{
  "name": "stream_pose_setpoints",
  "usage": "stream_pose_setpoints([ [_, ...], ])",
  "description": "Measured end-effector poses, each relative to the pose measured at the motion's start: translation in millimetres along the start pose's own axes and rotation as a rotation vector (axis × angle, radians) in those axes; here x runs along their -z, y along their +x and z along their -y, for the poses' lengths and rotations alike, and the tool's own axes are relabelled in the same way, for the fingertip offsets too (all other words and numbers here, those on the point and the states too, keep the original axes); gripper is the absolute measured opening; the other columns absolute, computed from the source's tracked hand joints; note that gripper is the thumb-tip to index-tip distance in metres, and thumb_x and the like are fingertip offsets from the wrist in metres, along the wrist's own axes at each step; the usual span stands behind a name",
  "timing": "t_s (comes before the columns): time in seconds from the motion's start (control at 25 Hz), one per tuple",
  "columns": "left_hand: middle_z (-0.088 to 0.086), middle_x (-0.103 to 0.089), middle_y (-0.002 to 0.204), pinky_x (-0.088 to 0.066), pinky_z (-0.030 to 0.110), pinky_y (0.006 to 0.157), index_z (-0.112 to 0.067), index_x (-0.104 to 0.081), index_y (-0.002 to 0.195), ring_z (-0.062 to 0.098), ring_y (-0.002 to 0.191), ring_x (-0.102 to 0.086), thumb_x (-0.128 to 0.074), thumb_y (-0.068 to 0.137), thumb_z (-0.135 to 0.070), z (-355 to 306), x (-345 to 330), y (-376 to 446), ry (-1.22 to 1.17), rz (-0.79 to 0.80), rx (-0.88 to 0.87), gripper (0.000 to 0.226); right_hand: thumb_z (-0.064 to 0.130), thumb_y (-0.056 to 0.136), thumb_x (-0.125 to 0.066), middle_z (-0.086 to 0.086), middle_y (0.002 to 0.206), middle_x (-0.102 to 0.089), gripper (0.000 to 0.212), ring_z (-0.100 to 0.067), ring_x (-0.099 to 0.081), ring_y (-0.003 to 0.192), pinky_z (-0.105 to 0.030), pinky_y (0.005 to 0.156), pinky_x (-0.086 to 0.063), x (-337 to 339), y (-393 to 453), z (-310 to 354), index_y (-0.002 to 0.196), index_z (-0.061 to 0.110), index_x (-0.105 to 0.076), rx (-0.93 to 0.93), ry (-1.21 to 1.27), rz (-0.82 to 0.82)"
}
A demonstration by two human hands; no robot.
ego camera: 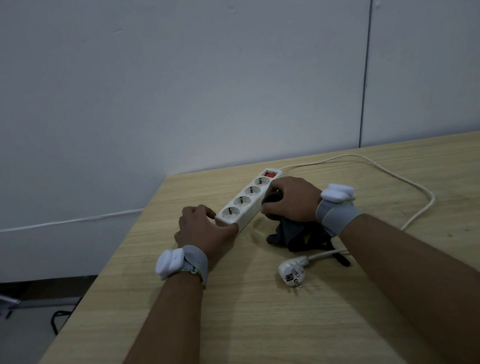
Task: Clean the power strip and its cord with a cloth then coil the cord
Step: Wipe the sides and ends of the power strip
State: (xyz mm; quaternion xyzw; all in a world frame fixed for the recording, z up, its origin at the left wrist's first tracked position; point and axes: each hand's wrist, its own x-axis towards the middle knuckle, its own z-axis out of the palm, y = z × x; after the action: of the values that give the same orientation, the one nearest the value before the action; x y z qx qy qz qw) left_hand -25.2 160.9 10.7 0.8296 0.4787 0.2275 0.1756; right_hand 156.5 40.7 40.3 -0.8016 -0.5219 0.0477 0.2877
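Wooden table carries everything; the white strip lies slantwise near its far edge, the left hand gripping the near end, probably to steady it; the right hand presses a bunched dark cloth against its side; the cord loops right, uncoiled; the plug lies near; fingertips under the cloth are hidden.

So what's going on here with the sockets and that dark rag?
A person is cleaning a white power strip on a wooden table. The left hand steadies the near end of the strip, while the right hand presses a dark cloth against its side. The cord lies loose in a wide loop to the right, not yet coiled, and its plug rests unplugged on the table near the right forearm.
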Motion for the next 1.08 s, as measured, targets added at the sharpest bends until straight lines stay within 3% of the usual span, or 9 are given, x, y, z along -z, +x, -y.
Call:
stream_pose_setpoints([
  [0.2,-0.001,-0.039,0.118,-0.035,0.039,0.09,-0.027,-0.051,0.102,0.025,0.112,-0.044,-0.078,0.053,-0.048,-6,-3,-5,0.063,-0.188,-0.259,0.059,0.043,0.082,-0.063,-0.004,0.088,-0.069,0.028,-0.023,-0.062,0.082,-0.027,0.067,-0.046,-7,3,0,0.085,0.016,-0.07,-0.031,-0.04,-0.1],
  [0.48,0.001,-0.04,0.127,-0.03,0.049,0.101,-0.025,-0.052,0.104,0.025,0.115,-0.041,-0.073,0.051,-0.046,-25,-12,-15,0.106,-0.288,-0.465,0.06,0.042,0.076,-0.071,-0.003,0.094,-0.074,0.031,-0.021,-0.066,0.084,-0.027,0.073,-0.053,-14,10,-12,0.092,0.017,-0.077,-0.182,0.076,-0.208],
  [0.64,0.001,-0.039,0.128,-0.029,0.05,0.102,-0.026,-0.05,0.105,0.026,0.113,-0.042,-0.073,0.051,-0.046,-28,-15,-15,0.146,-0.262,-0.476,0.061,0.044,0.079,-0.068,-0.007,0.082,-0.072,0.032,-0.026,-0.064,0.072,-0.025,0.059,-0.044,-13,20,-7,0.081,0.013,-0.076,-0.196,0.035,-0.164],
  [0.88,0.001,-0.041,0.123,-0.032,0.05,0.1,-0.026,-0.05,0.106,0.026,0.108,-0.045,-0.072,0.052,-0.046,-28,-16,-13,0.135,-0.267,-0.493,0.061,0.039,0.08,-0.066,-0.005,0.08,-0.071,0.028,-0.025,-0.064,0.074,-0.023,0.059,-0.039,-15,31,-5,0.079,0.013,-0.077,-0.244,-0.009,-0.133],
  [1.08,-0.003,-0.046,0.118,-0.041,0.037,0.087,-0.024,-0.043,0.122,0.017,0.108,-0.05,-0.079,0.059,-0.05,-23,-17,-17,-0.224,-0.186,-0.385,0.077,0.037,0.079,-0.066,-0.009,0.076,-0.071,0.03,-0.028,-0.064,0.07,-0.028,0.062,-0.049,-19,25,-8,0.075,0.008,-0.075,-0.24,0.059,-0.268],
])
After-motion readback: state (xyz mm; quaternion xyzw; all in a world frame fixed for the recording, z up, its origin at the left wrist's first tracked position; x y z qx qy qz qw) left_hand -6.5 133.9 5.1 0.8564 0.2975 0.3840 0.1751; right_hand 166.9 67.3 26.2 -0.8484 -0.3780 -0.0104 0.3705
